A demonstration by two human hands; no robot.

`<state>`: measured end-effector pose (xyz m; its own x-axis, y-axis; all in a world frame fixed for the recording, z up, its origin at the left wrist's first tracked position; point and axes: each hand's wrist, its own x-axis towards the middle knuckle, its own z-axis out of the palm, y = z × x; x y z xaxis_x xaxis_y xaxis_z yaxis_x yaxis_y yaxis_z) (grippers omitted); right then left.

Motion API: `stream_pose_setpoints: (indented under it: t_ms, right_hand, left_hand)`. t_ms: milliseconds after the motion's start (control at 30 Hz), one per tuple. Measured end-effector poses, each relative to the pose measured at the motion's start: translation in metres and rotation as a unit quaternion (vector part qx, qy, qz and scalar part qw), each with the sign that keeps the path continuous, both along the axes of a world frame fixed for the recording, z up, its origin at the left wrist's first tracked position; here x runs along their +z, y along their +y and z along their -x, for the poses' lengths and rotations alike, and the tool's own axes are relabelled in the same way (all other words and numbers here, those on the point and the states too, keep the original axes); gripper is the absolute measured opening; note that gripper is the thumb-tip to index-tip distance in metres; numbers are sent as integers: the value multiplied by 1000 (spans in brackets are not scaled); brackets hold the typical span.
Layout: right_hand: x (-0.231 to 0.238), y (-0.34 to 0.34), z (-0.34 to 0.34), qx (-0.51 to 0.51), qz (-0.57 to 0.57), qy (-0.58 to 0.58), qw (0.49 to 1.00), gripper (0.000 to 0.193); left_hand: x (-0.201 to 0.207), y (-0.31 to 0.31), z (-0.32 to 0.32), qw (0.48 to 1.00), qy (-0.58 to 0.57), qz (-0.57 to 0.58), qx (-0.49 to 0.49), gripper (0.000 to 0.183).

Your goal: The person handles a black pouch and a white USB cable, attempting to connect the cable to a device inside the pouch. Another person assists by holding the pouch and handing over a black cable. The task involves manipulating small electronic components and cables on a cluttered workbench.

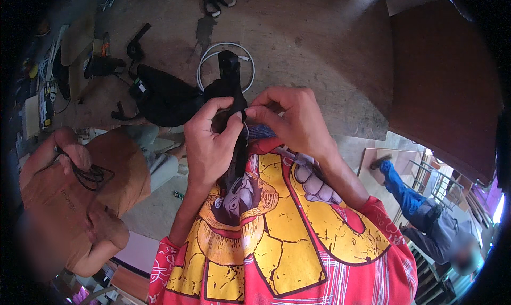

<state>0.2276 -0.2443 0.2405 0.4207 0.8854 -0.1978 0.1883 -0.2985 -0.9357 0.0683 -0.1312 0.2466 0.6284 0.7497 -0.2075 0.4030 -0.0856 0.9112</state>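
Observation:
A black fabric strap (230, 70) runs up from my lap over the table's near edge, in front of my red and yellow shirt. My left hand (210, 140) is closed on it, thumb and fingers pinching its middle. My right hand (293, 116) is closed too, its thumb and forefinger pinched together at the strap's right edge; what lies between those fingertips is too small to make out. A thin pale line hangs just below them. Left of the strap lies a larger black fabric piece (165, 97) with a small label. A white cable (200, 70) lies looped behind the strap.
Black-handled scissors (215, 4) lie at the table's (319, 49) far side. Black straps and tools clutter the left. A co-worker at left holds a coiled black cable (90, 174). Another person (426, 209) is at the right, beyond a brown panel (442, 81).

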Motion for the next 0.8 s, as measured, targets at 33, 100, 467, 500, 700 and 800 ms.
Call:
stream_pose_setpoints:
  t_ms: [33,100,467,500,700,800]
  right_hand:
    - [1,1,-2,-1,0,3,1000,13]
    - [2,5,-5,-2,1,10,1000,13]
    - [-19,11,-8,61,-105,-80,989,14]
    - [-20,10,-11,67,-99,-73,990,14]
    - [-23,14,-23,107,-109,-34,988,13]
    - [-24,14,-21,110,-114,-35,987,13]
  left_hand:
    - [-2,0,0,1000,0,7,3,22]
    - [-10,4,2,999,9,-40,-24,22]
    - [-13,5,2,999,-6,-27,-33,30]
    - [-13,5,1,995,-3,-87,-57,33]
    - [-16,2,2,972,16,-226,-55,38]
    - [-13,0,3,973,33,-222,-55,38]
